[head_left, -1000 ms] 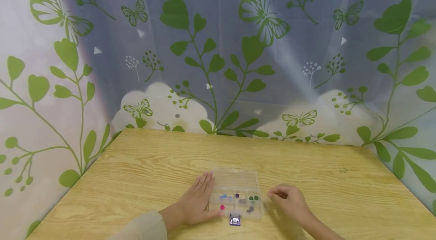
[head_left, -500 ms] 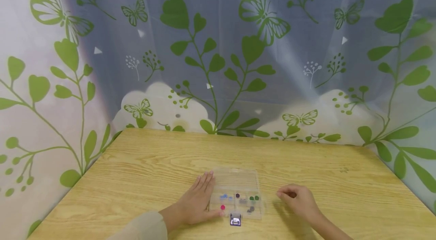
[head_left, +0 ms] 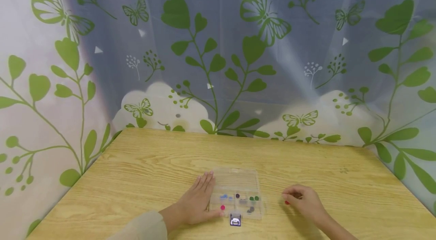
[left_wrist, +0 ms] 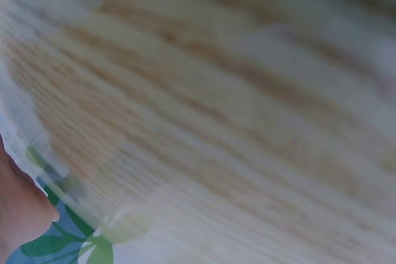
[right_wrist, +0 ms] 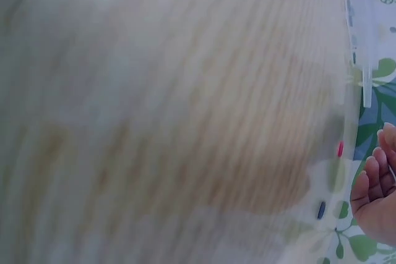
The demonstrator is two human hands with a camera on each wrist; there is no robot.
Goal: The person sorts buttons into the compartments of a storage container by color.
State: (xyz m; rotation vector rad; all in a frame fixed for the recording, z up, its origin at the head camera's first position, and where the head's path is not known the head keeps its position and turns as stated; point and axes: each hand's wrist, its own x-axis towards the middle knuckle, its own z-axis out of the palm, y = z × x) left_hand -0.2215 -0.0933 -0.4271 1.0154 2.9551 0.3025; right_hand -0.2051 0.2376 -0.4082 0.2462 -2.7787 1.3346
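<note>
A clear compartment box (head_left: 260,209) sits on the table with its lid (head_left: 235,178) raised at the back. In it are blue pieces (head_left: 223,197), a dark purple disc (head_left: 237,195), green discs (head_left: 254,198), a pink disc (head_left: 223,207) and grey discs (head_left: 251,209). My left hand (head_left: 197,203) lies flat along the box's left side, thumb at the front corner. To the right, my right hand (head_left: 304,203) hovers with loosely curled fingers, nothing visible held. Below it lie a red disc (right_wrist: 340,148) and a dark blue disc (right_wrist: 321,210).
A shiny purple square clasp (head_left: 235,220) is at the box's front edge. The wood-grain table (head_left: 163,156) reaches back to a curtain (head_left: 218,62) printed with leaves and butterflies. Wood grain fills most of the left wrist view.
My right hand has moved right, away from the box, and the red disc has come into view by its thumb. The left hand and box stay where they were.
</note>
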